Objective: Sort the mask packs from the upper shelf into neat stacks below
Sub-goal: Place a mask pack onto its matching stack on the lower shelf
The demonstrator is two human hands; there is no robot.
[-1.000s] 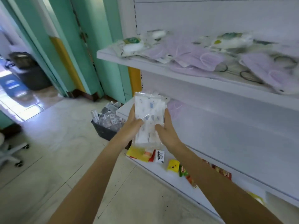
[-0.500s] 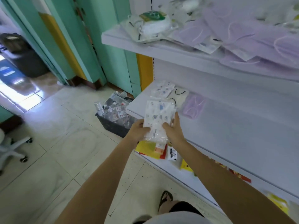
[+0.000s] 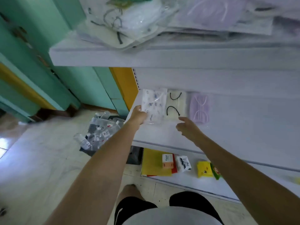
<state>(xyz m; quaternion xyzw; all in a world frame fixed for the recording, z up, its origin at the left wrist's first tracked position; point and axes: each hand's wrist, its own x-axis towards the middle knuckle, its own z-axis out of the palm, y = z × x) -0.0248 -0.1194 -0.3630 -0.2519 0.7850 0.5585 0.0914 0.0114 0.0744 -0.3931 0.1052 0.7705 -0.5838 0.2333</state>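
Left hand pinches the patterned mask pack at its near-left corner, thumb on top. The pack lies flat at the left end of the middle shelf, towards the back edge. Can't tell if another pack lies beneath it.

Right hand is empty, fingers loose & part-spread. Its index tip is just beside the near edge of the cream pack; contact unclear. The cream pack, w/ black ear loops, sits side by side w/ the patterned one. A lilac pack lies next along the row, to the right.

Upper shelf above carries a loose heap of mask packs, white & lilac mixed, some overhanging its front edge. Sorting looks early on: most packs are not yet moved down.

Step in hand, prob.: setting the patterned pack square in its place. To do it well:
- Line its long edge up parallel w/ the cream pack, no overlap.
- Let go w/o dragging it. The film wrap likely slides, so a flat press w/ the free hand before release would help.
- Keep each type on its own pile.

Bottom shelf holds small yellow & red goods. A bin of bottles stands on the floor by the shelves' left end.
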